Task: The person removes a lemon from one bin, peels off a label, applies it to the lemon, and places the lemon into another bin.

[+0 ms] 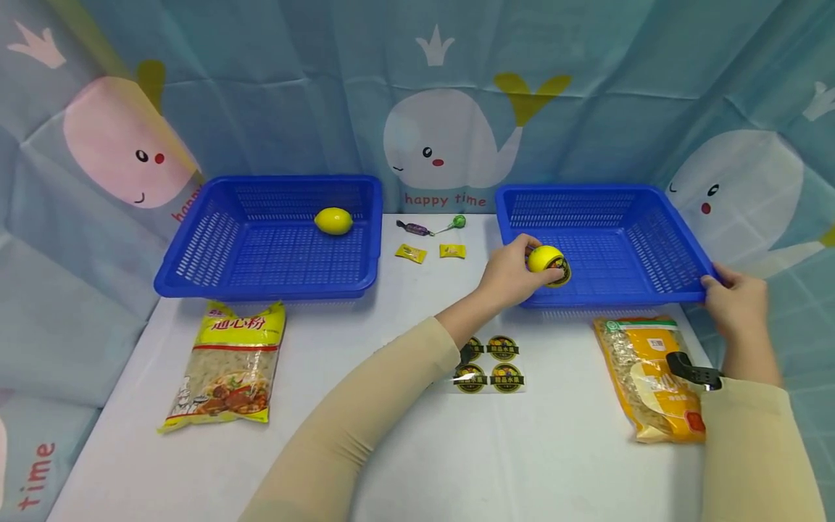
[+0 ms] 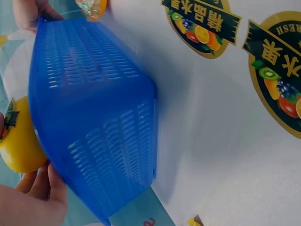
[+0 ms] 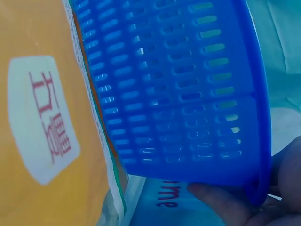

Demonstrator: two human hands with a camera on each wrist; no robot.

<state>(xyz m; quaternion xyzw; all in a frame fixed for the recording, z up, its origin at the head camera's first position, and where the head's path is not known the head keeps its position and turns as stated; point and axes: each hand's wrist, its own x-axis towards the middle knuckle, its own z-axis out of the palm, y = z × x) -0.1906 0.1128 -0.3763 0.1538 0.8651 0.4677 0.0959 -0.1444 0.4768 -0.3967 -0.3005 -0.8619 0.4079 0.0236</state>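
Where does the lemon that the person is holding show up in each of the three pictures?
Head view: the held lemon sits right of centre, gripped by the left hand at the near-left rim of the right blue basket.
Left wrist view: the same lemon is at the left edge, partly behind the basket wall.
Right wrist view: not in it.
Shared landmark: the right blue basket, seen in all three.

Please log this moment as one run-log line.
left hand: holds lemon in right basket | right hand: grips basket rim
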